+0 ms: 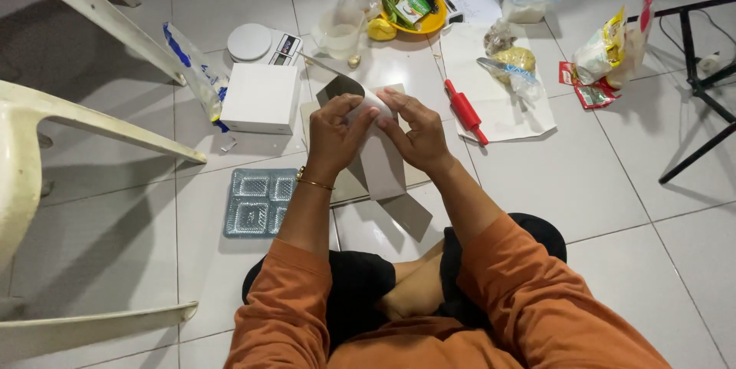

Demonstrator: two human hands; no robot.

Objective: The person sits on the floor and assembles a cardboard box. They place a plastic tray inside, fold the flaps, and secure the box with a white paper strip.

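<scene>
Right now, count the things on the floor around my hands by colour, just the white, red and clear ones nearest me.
White: 2, box and round scale
Red: 1, rolling pin
Clear: 2, compartment tray and measuring jug
Total: 5

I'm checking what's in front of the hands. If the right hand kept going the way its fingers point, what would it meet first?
The right hand points up-left across the grey card; it would probably meet the left hand first, since their fingertips already look close together on the card.

white box [261,98], red-yellow packets [606,59] right
</scene>
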